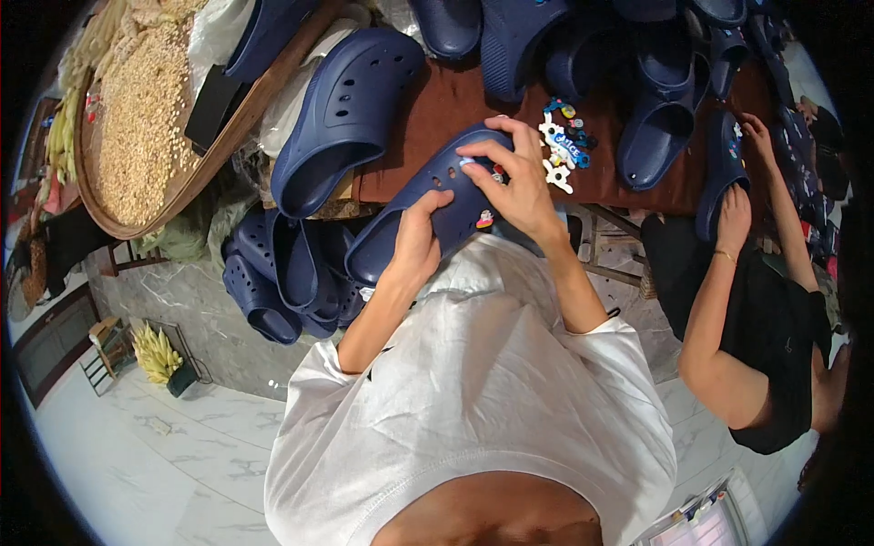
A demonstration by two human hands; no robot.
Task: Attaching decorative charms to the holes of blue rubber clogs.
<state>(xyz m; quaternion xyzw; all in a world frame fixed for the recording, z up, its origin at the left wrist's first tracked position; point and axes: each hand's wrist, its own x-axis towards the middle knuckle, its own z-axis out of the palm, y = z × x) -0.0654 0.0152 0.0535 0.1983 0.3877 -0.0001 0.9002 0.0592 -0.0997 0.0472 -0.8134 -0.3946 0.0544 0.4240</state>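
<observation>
A navy foam clog (426, 189) with holes in its upper lies tilted before me at the table's front edge. My left hand (419, 235) is closed on its side, thumb on top near the opening. My right hand (517, 187) reaches over the toe, thumb and index finger pinching a small pale shoe charm (467, 161) against the holes. Two more charms sit on the clog: a pink and yellow one (484, 219) and a reddish one, partly hidden by my right hand. Loose white, blue and black charms (563, 150) lie right of the clog.
More navy clogs stand along the brown tabletop (405, 164), including a large one (346, 109) at the left. Several hang below the table edge (264, 273). A round tray (232, 136) of pale kernels is far left. At right, a co-worker's hands (736, 218) hold another clog.
</observation>
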